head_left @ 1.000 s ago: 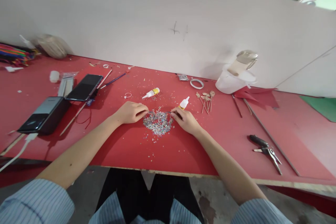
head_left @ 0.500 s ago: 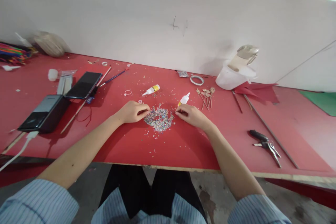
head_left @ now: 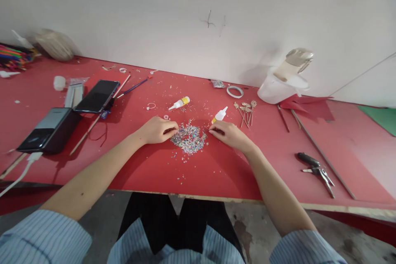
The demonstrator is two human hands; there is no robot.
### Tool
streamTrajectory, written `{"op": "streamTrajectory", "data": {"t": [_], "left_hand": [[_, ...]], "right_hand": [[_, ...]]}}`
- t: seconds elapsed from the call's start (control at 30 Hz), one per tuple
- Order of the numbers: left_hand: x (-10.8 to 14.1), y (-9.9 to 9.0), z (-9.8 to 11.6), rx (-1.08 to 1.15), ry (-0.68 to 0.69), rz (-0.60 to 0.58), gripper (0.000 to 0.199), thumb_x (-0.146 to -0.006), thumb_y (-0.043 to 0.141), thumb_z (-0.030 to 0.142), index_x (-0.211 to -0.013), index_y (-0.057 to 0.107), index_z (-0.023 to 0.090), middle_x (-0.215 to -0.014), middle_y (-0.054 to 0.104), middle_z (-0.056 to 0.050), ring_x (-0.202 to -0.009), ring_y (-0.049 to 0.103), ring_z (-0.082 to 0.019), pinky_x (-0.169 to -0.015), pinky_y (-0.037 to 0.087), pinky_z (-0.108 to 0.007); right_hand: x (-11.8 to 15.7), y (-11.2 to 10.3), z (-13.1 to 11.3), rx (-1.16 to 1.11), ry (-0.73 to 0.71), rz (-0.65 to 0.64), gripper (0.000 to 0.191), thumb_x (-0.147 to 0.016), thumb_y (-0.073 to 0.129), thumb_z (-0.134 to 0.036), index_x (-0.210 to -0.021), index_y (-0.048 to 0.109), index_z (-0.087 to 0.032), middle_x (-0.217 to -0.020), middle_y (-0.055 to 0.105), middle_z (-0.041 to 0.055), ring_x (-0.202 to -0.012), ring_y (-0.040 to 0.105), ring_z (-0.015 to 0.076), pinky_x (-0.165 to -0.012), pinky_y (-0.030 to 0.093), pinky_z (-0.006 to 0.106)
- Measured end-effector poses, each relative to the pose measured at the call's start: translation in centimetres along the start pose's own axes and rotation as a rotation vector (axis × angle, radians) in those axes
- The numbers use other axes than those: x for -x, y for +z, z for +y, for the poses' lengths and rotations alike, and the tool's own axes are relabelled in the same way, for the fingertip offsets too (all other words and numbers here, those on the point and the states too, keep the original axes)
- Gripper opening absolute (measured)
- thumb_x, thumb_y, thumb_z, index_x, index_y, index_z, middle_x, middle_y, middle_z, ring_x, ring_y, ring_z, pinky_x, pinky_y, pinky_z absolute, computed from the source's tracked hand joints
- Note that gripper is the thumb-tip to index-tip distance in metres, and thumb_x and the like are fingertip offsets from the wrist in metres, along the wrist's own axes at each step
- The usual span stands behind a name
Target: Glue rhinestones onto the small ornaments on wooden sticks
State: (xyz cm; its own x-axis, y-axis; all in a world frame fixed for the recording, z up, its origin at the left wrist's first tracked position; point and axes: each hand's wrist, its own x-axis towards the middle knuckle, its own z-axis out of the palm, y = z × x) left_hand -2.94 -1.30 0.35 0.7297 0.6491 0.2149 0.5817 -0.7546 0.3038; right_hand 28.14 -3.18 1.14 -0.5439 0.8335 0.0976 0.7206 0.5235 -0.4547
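A loose pile of small shiny sequins (head_left: 189,142) lies on the red tabletop (head_left: 201,177) between my hands. At the pile's left edge, my left hand (head_left: 157,129) rests with thumb and fingers pinched together; anything between them is too small to make out. My right hand (head_left: 230,134) is at the right edge, its fingertips also pinched, and what they hold cannot be seen. Just behind the right hand lies a white glue bottle (head_left: 220,114) with a yellow label, partly covered by it. A second glue bottle (head_left: 179,103) lies behind the pile.
Thin sticks with small cut-out tops (head_left: 246,109) lie right of the glue, near a tape ring (head_left: 235,91) and a white bucket (head_left: 281,87). Pliers (head_left: 318,173) lie far right. On the left are a phone (head_left: 97,96), a dark box-shaped device (head_left: 46,130) and a brush (head_left: 133,87).
My right hand has shifted slightly away from the pile, to the right. My left hand stays about where it was. The camera view has tilted a little.
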Motion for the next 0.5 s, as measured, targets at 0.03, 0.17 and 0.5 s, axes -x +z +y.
{"op": "streamTrajectory", "data": {"t": [0.03, 0.17, 0.5], "left_hand": [[-0.01, 0.05, -0.04, -0.005, 0.002, 0.002, 0.024, -0.093, 0.044, 0.031, -0.089, 0.065, 0.02, -0.072, 0.07, -0.001, -0.063, 0.062, -0.013, -0.059, 0.038, -0.024], [-0.07, 0.21, -0.18, -0.013, 0.019, 0.019, 0.023, -0.093, 0.045, 0.031, -0.089, 0.065, 0.02, -0.073, 0.071, 0.0, -0.063, 0.063, -0.013, -0.059, 0.039, -0.024], [-0.07, 0.23, -0.31, -0.029, 0.012, 0.027, 0.022, -0.092, 0.045, 0.03, -0.09, 0.065, 0.02, -0.072, 0.071, -0.001, -0.064, 0.064, -0.013, -0.059, 0.04, -0.024]], "right_hand": [[-0.01, -0.01, -0.03, 0.002, 0.001, -0.001, 0.02, -0.093, 0.044, -0.028, -0.094, 0.063, -0.022, -0.096, 0.068, 0.0048, -0.085, 0.062, 0.0156, -0.076, 0.046, 0.029], [-0.02, 0.06, -0.01, 0.011, 0.008, -0.005, 0.019, -0.093, 0.045, -0.029, -0.095, 0.063, -0.022, -0.097, 0.068, 0.0049, -0.085, 0.062, 0.0166, -0.076, 0.047, 0.03], [-0.11, 0.36, 0.09, 0.023, 0.014, -0.016, 0.018, -0.093, 0.046, -0.029, -0.097, 0.062, -0.023, -0.1, 0.068, 0.0042, -0.087, 0.063, 0.0166, -0.076, 0.047, 0.03]]}}
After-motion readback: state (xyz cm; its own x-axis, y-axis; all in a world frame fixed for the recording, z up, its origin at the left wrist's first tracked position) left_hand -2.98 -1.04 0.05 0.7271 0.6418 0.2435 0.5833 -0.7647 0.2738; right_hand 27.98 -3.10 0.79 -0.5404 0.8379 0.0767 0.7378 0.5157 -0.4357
